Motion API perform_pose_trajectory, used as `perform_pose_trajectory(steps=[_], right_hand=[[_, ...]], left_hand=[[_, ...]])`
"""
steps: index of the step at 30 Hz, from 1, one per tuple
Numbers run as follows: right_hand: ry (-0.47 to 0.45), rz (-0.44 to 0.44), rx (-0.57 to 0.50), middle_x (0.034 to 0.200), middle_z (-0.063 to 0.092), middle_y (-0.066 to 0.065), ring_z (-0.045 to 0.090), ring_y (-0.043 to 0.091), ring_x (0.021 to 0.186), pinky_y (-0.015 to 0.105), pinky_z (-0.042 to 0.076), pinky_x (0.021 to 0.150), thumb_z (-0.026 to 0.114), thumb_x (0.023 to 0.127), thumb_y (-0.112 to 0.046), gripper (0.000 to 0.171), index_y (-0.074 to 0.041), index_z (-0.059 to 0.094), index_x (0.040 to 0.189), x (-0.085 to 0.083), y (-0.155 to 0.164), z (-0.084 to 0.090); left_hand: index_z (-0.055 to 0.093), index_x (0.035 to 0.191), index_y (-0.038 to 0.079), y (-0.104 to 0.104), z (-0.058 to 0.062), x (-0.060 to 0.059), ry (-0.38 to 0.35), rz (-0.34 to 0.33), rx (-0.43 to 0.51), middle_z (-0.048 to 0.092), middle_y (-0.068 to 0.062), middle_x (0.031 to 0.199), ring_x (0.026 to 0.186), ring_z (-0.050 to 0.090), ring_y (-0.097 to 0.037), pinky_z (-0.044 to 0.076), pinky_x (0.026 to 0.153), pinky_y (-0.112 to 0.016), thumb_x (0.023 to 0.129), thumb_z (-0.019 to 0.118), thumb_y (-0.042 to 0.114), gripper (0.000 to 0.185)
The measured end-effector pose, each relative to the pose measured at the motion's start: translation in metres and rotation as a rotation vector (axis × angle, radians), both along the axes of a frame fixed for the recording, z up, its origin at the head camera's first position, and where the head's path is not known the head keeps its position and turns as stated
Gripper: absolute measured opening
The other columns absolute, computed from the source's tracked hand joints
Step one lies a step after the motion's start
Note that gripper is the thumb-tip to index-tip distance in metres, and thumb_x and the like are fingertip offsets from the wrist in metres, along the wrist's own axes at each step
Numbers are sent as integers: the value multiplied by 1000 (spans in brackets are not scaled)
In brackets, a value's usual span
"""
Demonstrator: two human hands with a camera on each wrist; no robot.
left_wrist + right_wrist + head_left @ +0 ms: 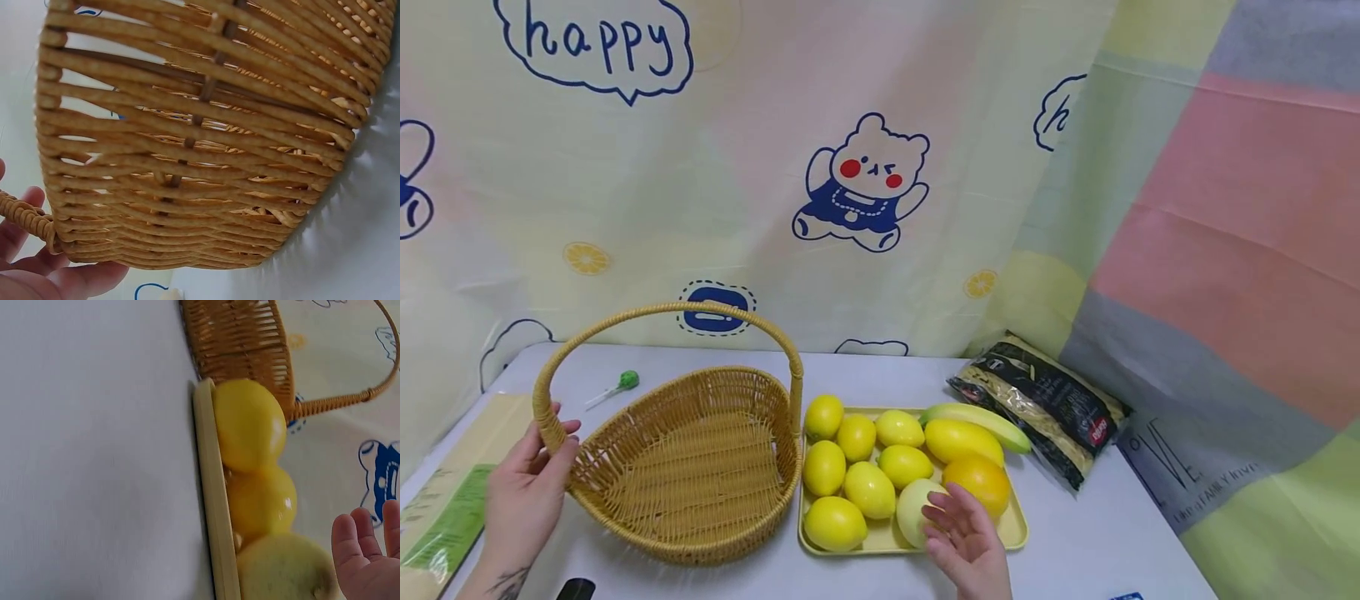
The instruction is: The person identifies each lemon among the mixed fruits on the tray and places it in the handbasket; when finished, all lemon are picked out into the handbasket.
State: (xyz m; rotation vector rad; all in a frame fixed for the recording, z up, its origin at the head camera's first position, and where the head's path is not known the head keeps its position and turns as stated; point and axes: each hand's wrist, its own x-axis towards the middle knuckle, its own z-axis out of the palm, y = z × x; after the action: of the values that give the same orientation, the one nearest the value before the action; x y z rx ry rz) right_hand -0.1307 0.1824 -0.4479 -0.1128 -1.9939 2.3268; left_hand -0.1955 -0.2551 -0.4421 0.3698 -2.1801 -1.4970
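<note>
A tan wicker basket (707, 475) with a tall arched handle stands on the left, its woven bottom in sight. My left hand (531, 500) grips the foot of the handle (550, 417) near the rim, thumb in front and fingers behind; the left wrist view shows the woven side close up. To the basket's right is a shallow pale yellow tray (1017, 535) of fruit. Several lemons (835, 523) fill its left part. My right hand (970, 542), fingers loosely bent, hovers at a pale green round fruit (912, 510); whether they touch cannot be told.
An orange round fruit (988, 479), a yellow oblong fruit (962, 440) and a greenish banana (977, 419) lie in the tray's right part. Behind them sits a black-labelled bag (1045, 408). A green lollipop (628, 380) lies behind the basket, a flat package (463, 492) at far left.
</note>
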Motion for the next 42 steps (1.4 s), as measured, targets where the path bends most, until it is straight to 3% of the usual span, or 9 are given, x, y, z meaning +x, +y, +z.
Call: perform_pose_trajectory(steps=[3, 11, 16, 21, 32, 39, 42], right_hand=[[6, 75, -14, 116, 58, -2, 58, 12, 107, 25, 48, 90, 67, 80, 1, 59, -14, 42, 132, 0, -17, 4], [-16, 201, 31, 130, 50, 14, 49, 25, 120, 36, 40, 101, 72, 78, -5, 71, -3, 34, 138, -16, -42, -7], [-48, 255, 85, 135, 47, 17, 43, 28, 125, 42, 36, 105, 72, 78, -7, 70, -4, 36, 138, -28, -49, -17], [-36, 295, 126, 139, 44, 17, 40, 31, 128, 43, 35, 106, 72, 77, -5, 67, -2, 40, 135, -35, -54, -23], [30, 311, 269, 137, 46, 16, 39, 34, 129, 50, 27, 108, 76, 71, -3, 67, -3, 46, 131, -44, -75, -30], [-39, 265, 339, 132, 51, 12, 45, 28, 123, 49, 30, 106, 78, 65, -2, 70, -6, 49, 129, -48, -83, -38], [-57, 264, 353, 129, 53, 9, 47, 25, 120, 48, 33, 104, 79, 64, -1, 71, -6, 49, 128, -49, -83, -40]], left_hand=[[44, 138, 26, -4, 0, 5, -6, 15, 18, 54, 29, 95, 82, 50, 18, 46, 61, -4, 93, 53, 17, 46], [46, 137, 22, -9, -6, 21, 20, 31, 71, 57, 31, 92, 82, 54, 19, 47, 59, -6, 91, 56, 14, 47], [48, 136, 22, -7, -3, 32, -14, 56, 202, 60, 29, 88, 78, 57, 16, 47, 58, -7, 90, 58, 10, 48], [51, 133, 18, -5, -4, 42, 13, 67, 383, 64, 25, 84, 76, 60, 12, 48, 57, -7, 88, 59, 4, 47], [60, 124, 14, -7, -5, 50, 68, 143, 528, 68, 18, 76, 69, 63, 7, 48, 54, -9, 81, 67, 0, 45], [60, 125, 14, -8, -6, 50, 70, 129, 537, 68, 18, 76, 70, 63, 7, 48, 54, -9, 81, 67, 2, 46], [60, 124, 16, -9, -7, 52, 85, 77, 558, 68, 16, 78, 72, 64, 6, 49, 53, -12, 82, 67, 4, 44]])
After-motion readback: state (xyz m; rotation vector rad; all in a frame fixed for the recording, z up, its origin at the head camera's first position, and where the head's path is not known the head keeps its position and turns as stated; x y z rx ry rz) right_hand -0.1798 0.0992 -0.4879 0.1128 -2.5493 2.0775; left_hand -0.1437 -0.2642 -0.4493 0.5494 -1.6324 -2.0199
